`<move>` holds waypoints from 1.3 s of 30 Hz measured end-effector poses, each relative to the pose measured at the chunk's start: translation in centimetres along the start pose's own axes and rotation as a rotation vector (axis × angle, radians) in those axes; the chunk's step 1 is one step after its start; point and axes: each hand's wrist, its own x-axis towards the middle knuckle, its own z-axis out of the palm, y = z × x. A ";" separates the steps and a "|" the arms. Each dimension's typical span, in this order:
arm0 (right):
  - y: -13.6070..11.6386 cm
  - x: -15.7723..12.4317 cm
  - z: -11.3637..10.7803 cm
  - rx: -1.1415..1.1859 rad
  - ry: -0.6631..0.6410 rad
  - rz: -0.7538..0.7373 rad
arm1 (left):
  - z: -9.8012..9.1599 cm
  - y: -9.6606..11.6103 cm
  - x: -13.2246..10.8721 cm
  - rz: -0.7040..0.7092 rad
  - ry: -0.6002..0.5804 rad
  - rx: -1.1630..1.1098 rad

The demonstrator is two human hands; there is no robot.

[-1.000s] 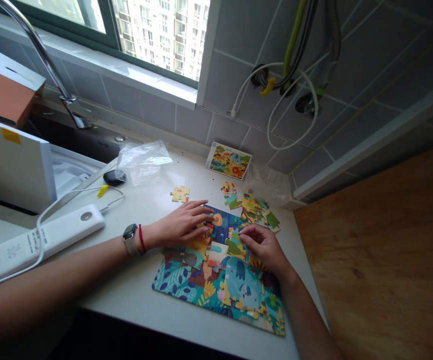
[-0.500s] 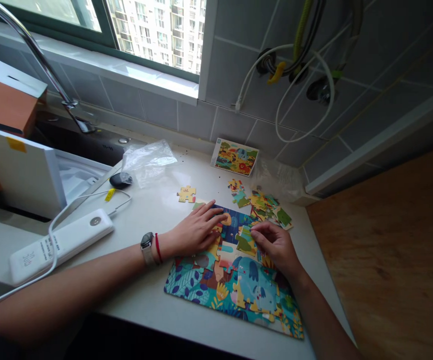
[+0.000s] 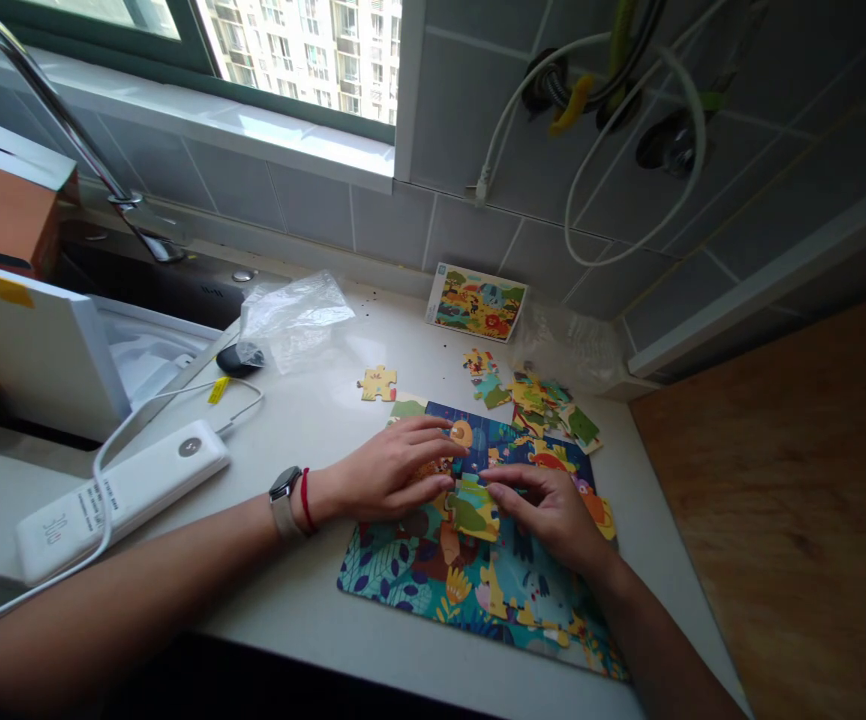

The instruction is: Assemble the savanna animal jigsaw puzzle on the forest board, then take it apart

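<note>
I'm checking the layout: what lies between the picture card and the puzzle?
Head view: loose pieces lie between the picture card and the puzzle.

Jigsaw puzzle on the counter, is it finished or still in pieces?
Unfinished. Loose pieces lie in a heap just beyond the puzzle, and a single yellow piece sits apart on the counter.

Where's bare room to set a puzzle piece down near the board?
Bare counter lies between the white charger and the puzzle board. A narrower strip runs right of the board, beside the wooden surface. It's crowded above the board, at the loose pieces, and around your left hand and right hand.
</note>
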 end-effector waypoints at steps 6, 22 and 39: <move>0.4 0.1 -0.3 0.065 -0.012 0.054 | 1.2 0.2 -0.3 0.001 -0.024 0.038; 0.2 0.4 0.5 0.266 -0.010 0.067 | 1.1 0.8 -0.2 0.062 0.114 0.222; -0.1 -0.1 -0.6 -0.431 0.056 -0.397 | 1.3 -0.1 -0.1 0.082 0.144 0.217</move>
